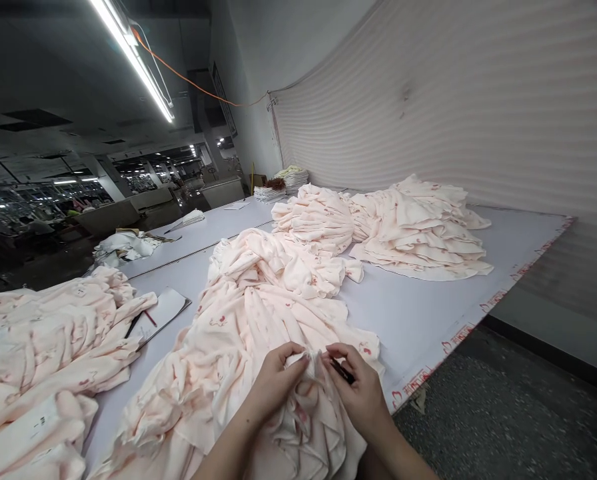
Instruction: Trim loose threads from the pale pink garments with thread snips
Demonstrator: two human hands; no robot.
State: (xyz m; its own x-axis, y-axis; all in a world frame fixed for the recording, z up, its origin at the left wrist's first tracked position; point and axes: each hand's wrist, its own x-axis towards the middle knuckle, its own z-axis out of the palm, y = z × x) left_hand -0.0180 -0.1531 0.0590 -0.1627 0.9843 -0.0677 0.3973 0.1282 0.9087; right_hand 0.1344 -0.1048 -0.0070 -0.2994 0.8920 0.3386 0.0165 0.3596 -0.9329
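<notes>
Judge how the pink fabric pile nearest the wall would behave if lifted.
The fabric pile would probably sag and droop, given its loose folds. Its many layers suggest some heft, and the fanned edges might slide apart.

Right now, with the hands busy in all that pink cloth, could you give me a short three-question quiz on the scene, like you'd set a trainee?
1. Multiple choice: what do the left hand's fingers pinch?
a) a sheet of paper
b) pink cloth
c) an orange cord
2. True or false: the right hand holds a small black object.
3. Fill in the blank: red print runs along the table's ____.

Key: 1. b; 2. true; 3. edge
</notes>
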